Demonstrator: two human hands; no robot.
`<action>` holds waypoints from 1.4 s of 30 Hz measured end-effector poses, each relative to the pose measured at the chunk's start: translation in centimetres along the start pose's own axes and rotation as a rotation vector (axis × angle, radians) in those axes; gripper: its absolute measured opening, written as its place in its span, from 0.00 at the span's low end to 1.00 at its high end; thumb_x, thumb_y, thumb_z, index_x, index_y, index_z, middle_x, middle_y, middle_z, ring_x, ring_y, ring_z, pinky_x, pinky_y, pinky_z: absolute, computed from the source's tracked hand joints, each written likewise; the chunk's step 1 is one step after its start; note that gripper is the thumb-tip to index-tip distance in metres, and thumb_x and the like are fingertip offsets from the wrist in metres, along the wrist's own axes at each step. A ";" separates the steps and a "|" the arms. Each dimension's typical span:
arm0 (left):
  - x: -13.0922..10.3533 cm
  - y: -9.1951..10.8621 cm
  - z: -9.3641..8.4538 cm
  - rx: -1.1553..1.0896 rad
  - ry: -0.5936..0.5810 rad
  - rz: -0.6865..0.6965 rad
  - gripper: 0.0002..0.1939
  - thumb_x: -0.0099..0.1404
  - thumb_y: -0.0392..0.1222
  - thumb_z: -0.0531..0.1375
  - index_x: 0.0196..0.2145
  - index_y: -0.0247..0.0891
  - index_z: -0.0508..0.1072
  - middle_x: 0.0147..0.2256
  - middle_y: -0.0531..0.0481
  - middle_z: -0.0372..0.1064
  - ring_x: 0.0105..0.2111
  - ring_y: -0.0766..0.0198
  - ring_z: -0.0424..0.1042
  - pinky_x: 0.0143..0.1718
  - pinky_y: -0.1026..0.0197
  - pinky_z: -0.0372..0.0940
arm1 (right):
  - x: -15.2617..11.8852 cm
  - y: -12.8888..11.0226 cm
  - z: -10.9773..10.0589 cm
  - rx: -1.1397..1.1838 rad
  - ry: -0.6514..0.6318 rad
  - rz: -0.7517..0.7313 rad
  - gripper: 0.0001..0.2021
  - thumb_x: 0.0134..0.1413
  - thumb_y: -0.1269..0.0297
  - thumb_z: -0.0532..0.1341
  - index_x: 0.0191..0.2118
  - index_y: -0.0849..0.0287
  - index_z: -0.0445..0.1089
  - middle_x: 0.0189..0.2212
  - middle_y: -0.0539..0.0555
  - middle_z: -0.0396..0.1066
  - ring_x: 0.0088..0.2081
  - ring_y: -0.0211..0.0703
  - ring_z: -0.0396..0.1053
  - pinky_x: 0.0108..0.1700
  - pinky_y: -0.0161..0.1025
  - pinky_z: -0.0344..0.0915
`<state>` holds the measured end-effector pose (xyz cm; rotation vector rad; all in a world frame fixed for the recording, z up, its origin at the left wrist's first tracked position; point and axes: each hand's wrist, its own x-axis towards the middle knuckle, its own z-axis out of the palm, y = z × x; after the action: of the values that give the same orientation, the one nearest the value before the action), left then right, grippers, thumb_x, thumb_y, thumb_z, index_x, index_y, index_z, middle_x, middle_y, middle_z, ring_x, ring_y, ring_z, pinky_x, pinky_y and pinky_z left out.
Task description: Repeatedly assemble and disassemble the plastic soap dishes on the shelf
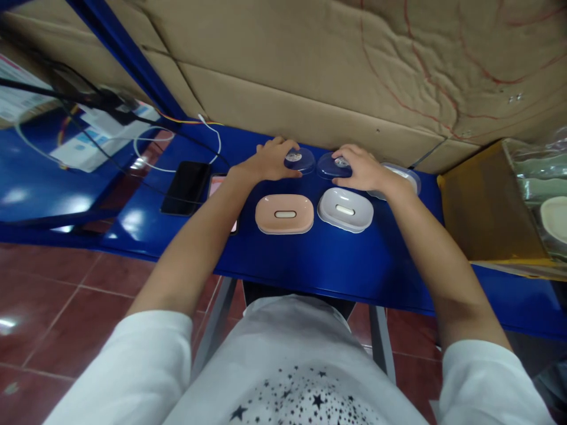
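Two clear plastic lids lie side by side near the back of the blue table. My left hand point(277, 160) grips the left clear lid point(307, 160) from its left side, thumb in front and fingers behind. The right clear lid point(326, 166) is gripped by my right hand point(361, 167) from the right in the same way. Each lid has a small pale patch partly under my fingers. In front of them sit a peach soap dish point(284, 221) and a pale lavender soap dish point(345, 219), both with an oval slot. My right wrist partly hides a clear-lidded dish point(411, 178).
A dark phone point(186, 188) lies at left, and a second phone point(217, 184) is partly under my left forearm. Cables and white boxes point(88, 141) are farther left. An open cardboard box point(487, 203) with wrapped dishes stands at right; a cardboard wall point(287, 77) rises behind.
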<state>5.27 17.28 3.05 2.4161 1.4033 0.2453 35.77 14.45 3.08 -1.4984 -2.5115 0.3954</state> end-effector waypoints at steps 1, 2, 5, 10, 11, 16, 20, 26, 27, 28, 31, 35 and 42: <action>0.3 -0.2 0.1 0.005 -0.011 0.018 0.39 0.64 0.55 0.73 0.66 0.43 0.67 0.65 0.38 0.64 0.65 0.40 0.63 0.65 0.33 0.56 | 0.2 0.3 0.3 0.010 -0.018 0.004 0.35 0.50 0.53 0.73 0.64 0.50 0.68 0.66 0.62 0.66 0.66 0.71 0.66 0.66 0.69 0.64; 0.5 -0.3 0.2 0.008 -0.024 0.036 0.38 0.64 0.53 0.73 0.66 0.42 0.67 0.66 0.38 0.63 0.65 0.41 0.62 0.66 0.32 0.55 | 0.4 0.6 0.5 0.020 -0.031 0.004 0.35 0.49 0.54 0.73 0.64 0.50 0.68 0.65 0.62 0.67 0.65 0.70 0.67 0.65 0.68 0.65; 0.5 -0.2 -0.1 -0.004 -0.057 0.083 0.34 0.65 0.46 0.73 0.65 0.40 0.68 0.66 0.39 0.63 0.66 0.44 0.62 0.68 0.32 0.54 | 1.0 1.0 0.9 0.037 -0.064 -0.006 0.37 0.47 0.56 0.74 0.65 0.50 0.67 0.65 0.61 0.67 0.64 0.68 0.68 0.66 0.67 0.66; -1.3 0.3 -0.7 -0.031 -0.035 0.119 0.32 0.69 0.40 0.67 0.68 0.40 0.66 0.71 0.39 0.58 0.72 0.41 0.57 0.72 0.32 0.50 | -2.1 0.9 -1.3 -0.019 -0.039 -0.033 0.39 0.56 0.47 0.72 0.71 0.46 0.64 0.73 0.59 0.63 0.75 0.71 0.56 0.75 0.74 0.50; -2.2 0.5 -0.8 -0.042 -0.016 0.118 0.33 0.69 0.41 0.67 0.68 0.40 0.65 0.72 0.37 0.57 0.73 0.40 0.56 0.72 0.33 0.51 | -3.7 1.2 -2.1 -0.017 0.006 -0.032 0.38 0.60 0.44 0.69 0.72 0.46 0.63 0.74 0.58 0.62 0.76 0.70 0.55 0.76 0.73 0.48; -8.3 3.1 0.0 -0.171 0.080 0.264 0.28 0.75 0.48 0.61 0.69 0.44 0.66 0.72 0.39 0.59 0.73 0.44 0.58 0.72 0.37 0.56 | -12.0 5.3 -4.6 -0.021 0.110 0.155 0.50 0.53 0.31 0.70 0.75 0.50 0.60 0.75 0.65 0.60 0.75 0.75 0.56 0.75 0.71 0.53; -12.5 5.5 1.6 -0.186 0.100 0.309 0.23 0.78 0.48 0.57 0.67 0.47 0.68 0.73 0.42 0.59 0.74 0.45 0.58 0.74 0.36 0.51 | -14.3 7.4 -4.0 0.013 0.096 0.210 0.54 0.52 0.31 0.71 0.77 0.53 0.56 0.76 0.66 0.58 0.75 0.72 0.56 0.76 0.68 0.53; -16.5 4.8 4.3 -0.086 0.325 0.224 0.18 0.78 0.43 0.58 0.63 0.45 0.70 0.70 0.38 0.64 0.71 0.45 0.63 0.73 0.34 0.52 | -15.0 6.8 -3.4 0.081 0.180 0.191 0.40 0.55 0.33 0.69 0.70 0.39 0.65 0.70 0.55 0.67 0.70 0.66 0.65 0.74 0.65 0.59; -17.0 4.4 4.7 -0.080 0.364 0.207 0.18 0.78 0.43 0.59 0.63 0.46 0.70 0.69 0.38 0.64 0.71 0.45 0.63 0.73 0.34 0.53 | -15.4 6.6 -3.5 0.091 0.184 0.189 0.39 0.54 0.34 0.70 0.68 0.39 0.67 0.68 0.56 0.68 0.69 0.65 0.66 0.73 0.64 0.61; -17.5 4.1 5.1 -0.079 0.396 0.191 0.19 0.78 0.43 0.59 0.63 0.46 0.70 0.69 0.38 0.65 0.71 0.45 0.64 0.72 0.34 0.53 | -15.9 6.4 -3.6 0.102 0.179 0.188 0.38 0.53 0.34 0.71 0.66 0.40 0.68 0.67 0.57 0.69 0.68 0.65 0.67 0.72 0.63 0.62; -18.2 3.4 6.1 -0.088 0.450 0.157 0.21 0.76 0.43 0.62 0.64 0.47 0.70 0.69 0.38 0.65 0.70 0.44 0.64 0.71 0.35 0.56 | -17.4 5.4 -4.5 0.160 0.109 0.230 0.38 0.51 0.36 0.73 0.65 0.45 0.70 0.65 0.60 0.70 0.66 0.65 0.68 0.70 0.61 0.64; -18.2 3.2 6.7 -0.106 0.448 0.150 0.22 0.76 0.44 0.64 0.64 0.47 0.69 0.68 0.38 0.66 0.70 0.43 0.64 0.71 0.34 0.56 | -17.5 4.5 -5.9 0.194 0.089 0.293 0.37 0.51 0.38 0.74 0.65 0.45 0.70 0.64 0.58 0.72 0.63 0.63 0.70 0.68 0.58 0.66; -18.3 3.3 6.8 -0.108 0.399 0.142 0.26 0.76 0.48 0.64 0.67 0.48 0.65 0.70 0.37 0.63 0.73 0.43 0.60 0.72 0.33 0.53 | -11.9 9.0 -4.8 0.199 0.163 0.333 0.34 0.56 0.39 0.70 0.64 0.50 0.72 0.63 0.60 0.74 0.62 0.61 0.72 0.68 0.61 0.66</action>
<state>0.94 -1.44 -1.65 2.4686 1.3270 0.8553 50.29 8.66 4.36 -1.7873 -2.0363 0.5310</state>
